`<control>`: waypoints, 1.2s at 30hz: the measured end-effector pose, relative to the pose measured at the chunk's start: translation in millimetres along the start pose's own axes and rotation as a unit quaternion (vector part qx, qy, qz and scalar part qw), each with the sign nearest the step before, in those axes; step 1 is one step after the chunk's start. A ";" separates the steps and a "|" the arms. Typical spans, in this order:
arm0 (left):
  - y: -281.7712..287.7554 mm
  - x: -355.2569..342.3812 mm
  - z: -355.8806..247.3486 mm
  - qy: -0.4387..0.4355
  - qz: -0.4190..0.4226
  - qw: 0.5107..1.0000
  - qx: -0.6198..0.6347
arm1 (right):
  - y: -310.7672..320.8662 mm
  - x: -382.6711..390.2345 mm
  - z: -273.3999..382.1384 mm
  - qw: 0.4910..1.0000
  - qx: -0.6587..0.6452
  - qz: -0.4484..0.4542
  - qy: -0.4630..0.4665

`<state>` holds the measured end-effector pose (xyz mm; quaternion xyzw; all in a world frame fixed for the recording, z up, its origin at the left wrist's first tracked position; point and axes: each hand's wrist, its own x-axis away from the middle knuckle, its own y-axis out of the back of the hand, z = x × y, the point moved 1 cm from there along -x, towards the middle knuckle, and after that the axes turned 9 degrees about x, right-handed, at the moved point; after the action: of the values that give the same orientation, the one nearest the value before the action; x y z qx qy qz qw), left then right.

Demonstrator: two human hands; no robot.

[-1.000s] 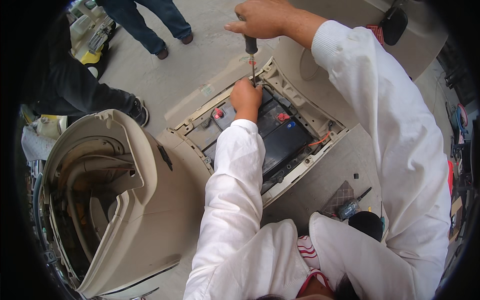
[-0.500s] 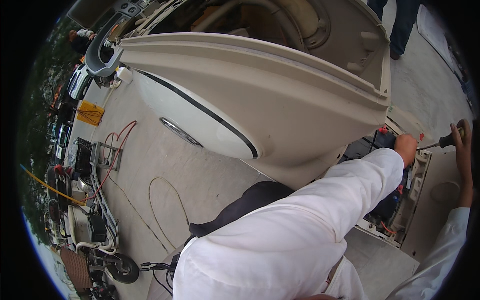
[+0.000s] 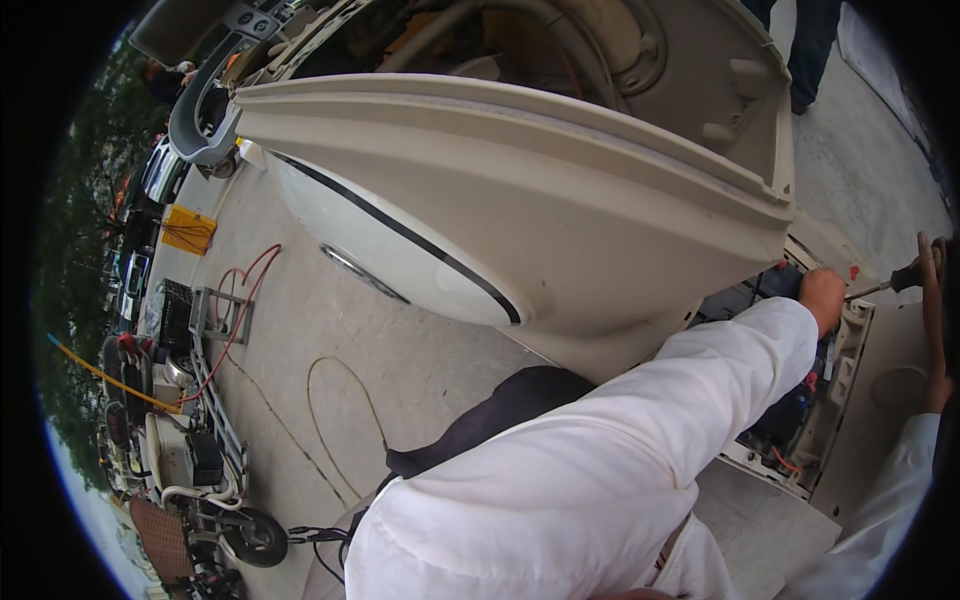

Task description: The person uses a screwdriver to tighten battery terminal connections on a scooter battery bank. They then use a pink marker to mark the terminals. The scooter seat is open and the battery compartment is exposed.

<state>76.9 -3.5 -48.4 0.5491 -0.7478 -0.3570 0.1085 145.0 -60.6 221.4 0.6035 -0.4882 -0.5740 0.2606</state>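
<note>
My left hand [image 3: 823,299] is closed over the edge of an open compartment in the beige vehicle body [image 3: 560,185]; whatever its fingers pinch is hidden. Beside it, the shaft of a screwdriver [image 3: 868,291] reaches in from the right, its tip meeting the fingers. My right hand [image 3: 934,300], at the far right rim of the picture, is on the dark handle, partly cut off by shadow. Below my left wrist the compartment shows dark batteries [image 3: 768,420], red terminal caps and an orange wire [image 3: 786,460].
A flat beige panel [image 3: 862,400] adjoins the compartment on the right. A person's dark-trousered leg [image 3: 812,55] stands at the top right. Hoses [image 3: 345,362] cross the concrete floor on the left, near a metal frame, a yellow box [image 3: 188,230] and a scooter wheel [image 3: 255,537].
The whole scene has shifted slightly right and down in the view. My right hand and the screwdriver handle lie nearer the right rim; my left hand keeps its place at the compartment edge.
</note>
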 end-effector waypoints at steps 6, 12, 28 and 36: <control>-7.2 -0.1 -17.5 -0.027 0.008 0.999 0.019 | 8.7 6.3 -19.6 0.983 -0.163 0.045 0.071; -9.9 -1.0 -17.7 -0.030 -0.009 0.999 0.011 | -5.8 -1.3 -45.7 0.962 -0.230 0.144 0.019; 2.8 3.8 -9.9 -0.037 -0.024 0.999 0.003 | -0.5 1.6 -12.4 0.999 0.020 -0.002 0.051; 62.5 6.6 -20.0 -0.023 0.097 0.994 -0.049 | 15.2 7.3 3.6 0.997 -0.068 0.019 0.020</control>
<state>39.1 -8.9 5.3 0.4597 -0.7812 -0.3940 0.1522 136.2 -72.1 230.7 0.5864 -0.4541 -0.5888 0.3213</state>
